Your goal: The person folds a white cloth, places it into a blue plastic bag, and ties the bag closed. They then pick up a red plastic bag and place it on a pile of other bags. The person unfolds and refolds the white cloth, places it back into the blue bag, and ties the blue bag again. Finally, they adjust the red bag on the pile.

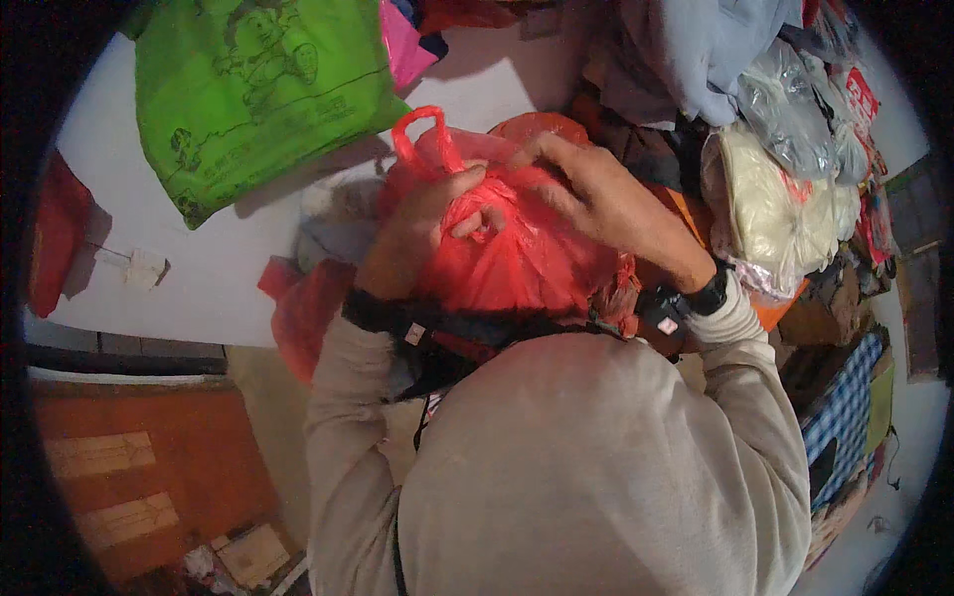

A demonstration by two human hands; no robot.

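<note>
A full red plastic bag (507,273) sits in front of my body, its contents hidden. One loop handle (407,134) stands up at its top left. My left hand (422,223) is closed on the gathered plastic near the neck, its thumb lying just below that loop. From the other side my right hand (596,189) pinches the bag's top with bent fingers. Dark bands circle both wrists, each with a small pale square by it.
Upper left hangs a green printed bag (263,89) with a pink piece (405,45) beside it. At right are a pale yellowish plastic bag (770,209), clear bags (785,104) and grey cloth (701,50). A brown box (149,472) lies lower left.
</note>
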